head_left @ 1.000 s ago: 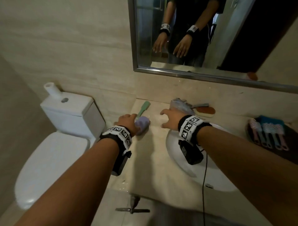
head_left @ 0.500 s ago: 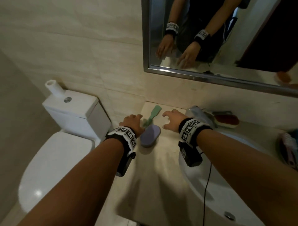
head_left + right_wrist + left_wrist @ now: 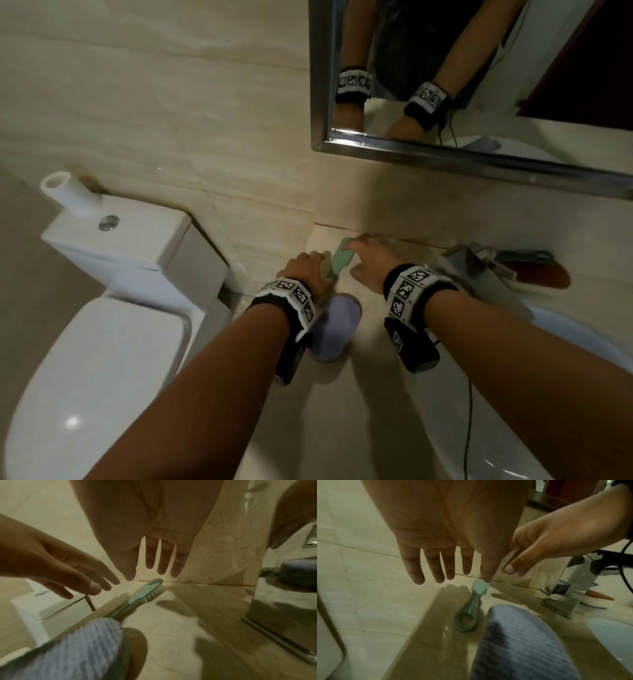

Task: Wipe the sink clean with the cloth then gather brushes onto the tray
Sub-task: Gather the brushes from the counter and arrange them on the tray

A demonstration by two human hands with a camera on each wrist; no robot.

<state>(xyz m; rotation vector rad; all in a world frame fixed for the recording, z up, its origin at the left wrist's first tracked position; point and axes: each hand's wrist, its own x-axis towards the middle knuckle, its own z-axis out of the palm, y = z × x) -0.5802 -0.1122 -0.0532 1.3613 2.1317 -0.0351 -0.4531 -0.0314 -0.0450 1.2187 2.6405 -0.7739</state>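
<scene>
A green brush [image 3: 340,262] lies on the counter near the back wall, bristle end [image 3: 150,595] toward the wall and loop handle [image 3: 465,620] toward me. My left hand [image 3: 308,270] hovers at its left with fingers [image 3: 435,568] straight; the thumb tip is over the brush head, and I cannot tell if it touches. My right hand [image 3: 368,257] reaches over the brush's far end, fingers [image 3: 162,561] straight and spread, holding nothing. The folded purple cloth [image 3: 335,329] lies on the counter just behind my left wrist. The white sink [image 3: 561,370] is at the right.
A chrome faucet [image 3: 479,270] stands right of my right wrist, with a brown-backed brush [image 3: 544,279] behind it. A white toilet [image 3: 113,308] sits left of the counter. The tiled wall and a mirror [image 3: 479,85] close off the back.
My left hand has come off the purple cloth, which now lies on the counter. Both hands have moved back toward the wall, over the green brush.
</scene>
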